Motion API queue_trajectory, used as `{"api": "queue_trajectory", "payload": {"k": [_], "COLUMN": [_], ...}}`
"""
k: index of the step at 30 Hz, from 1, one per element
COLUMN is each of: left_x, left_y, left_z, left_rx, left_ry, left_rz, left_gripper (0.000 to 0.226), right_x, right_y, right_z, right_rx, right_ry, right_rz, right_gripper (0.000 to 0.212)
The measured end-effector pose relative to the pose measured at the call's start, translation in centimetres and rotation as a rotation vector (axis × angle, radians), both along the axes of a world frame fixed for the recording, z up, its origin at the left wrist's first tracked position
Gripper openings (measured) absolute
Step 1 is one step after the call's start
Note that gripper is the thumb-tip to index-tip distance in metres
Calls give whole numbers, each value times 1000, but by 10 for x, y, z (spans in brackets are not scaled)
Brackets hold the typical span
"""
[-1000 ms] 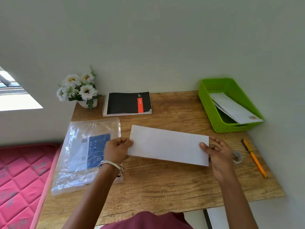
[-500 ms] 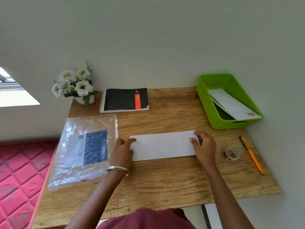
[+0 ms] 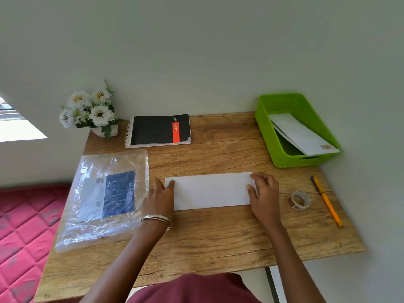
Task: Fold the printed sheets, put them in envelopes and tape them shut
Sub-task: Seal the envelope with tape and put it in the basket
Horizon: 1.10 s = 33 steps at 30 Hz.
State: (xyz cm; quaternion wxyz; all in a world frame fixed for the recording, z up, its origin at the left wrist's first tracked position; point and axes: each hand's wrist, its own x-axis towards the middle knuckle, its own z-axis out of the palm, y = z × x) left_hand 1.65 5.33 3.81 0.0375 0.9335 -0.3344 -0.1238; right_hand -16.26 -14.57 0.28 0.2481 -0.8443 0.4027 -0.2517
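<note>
Nothing clearly legible: white lettering on notebook (image 3: 160, 130) orange strip, barcode and print on packet (image 3: 109, 193) label, all blurred.

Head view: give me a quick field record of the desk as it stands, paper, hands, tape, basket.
paper: white folded sheet, flat on the wooden desk
left hand: pressing the sheet's left end
right hand: pressing the sheet's right end
tape: roll right of the sheet, untouched
pen: orange, beside the tape
basket: green, far right, holding envelopes
</note>
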Motion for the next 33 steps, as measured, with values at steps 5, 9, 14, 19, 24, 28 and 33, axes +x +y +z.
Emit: {"api": "queue_trajectory", "payload": {"k": [5,9,14,19,24,28,33], "left_x": [-23,-48,-83,-115,-139,-146,-145], "left_y": [-15,-43,-76,-105,-123,-128,-120], "left_z": [7,15,12,10,17,23,23], "left_rx": [-149,-315,-339,-366,-503,-630,-737], "left_ry": [39,208,365,469,543,487,459], "left_rz": [-31,-187,-343,-392,-364,-292,-198], "left_gripper": [54,47,42,36,32,27,20], "right_x": [-43,-88,-129,-139,-128,-117,-109], "right_y": [-9,-31,-52,-62,-56,-46,-34], "right_z": [26,28,23,16,19,29,32], "right_rx": [-89,-79,-138,-123,6,114,261], "right_ry": [-131,-66,179,229,94,-10,-143], "right_rz": [-55,-150,-57,27,114,196,275], "right_gripper": [28,32,49,27,16,23,24]}}
